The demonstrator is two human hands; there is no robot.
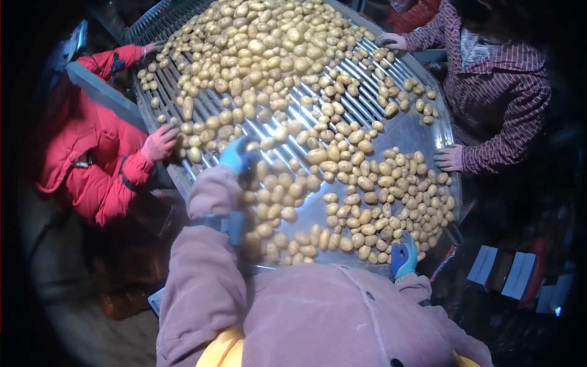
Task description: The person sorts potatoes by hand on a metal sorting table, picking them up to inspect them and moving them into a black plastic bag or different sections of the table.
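Many yellow-brown potatoes (342, 165) lie loose on a sorting table with metal bars (287, 147) and a flat sheet. My left hand (238, 155), in a blue glove, reaches over the bars beside the potatoes. It is somewhat blurred; its fingers look apart, and I see no potato held in them. At the near right edge, my right hand (404, 255), also gloved in blue, rests by the heap of potatoes on the flat sheet. A gap shows between its thumb and fingers, with nothing visibly gripped.
At the left stands a person in a red jacket, a pink-gloved hand (160, 142) at the table edge. Opposite, a person in a checked jacket rests a gloved hand (449, 158) on the right rim. Pale blue boxes (518, 275) sit low at the right.
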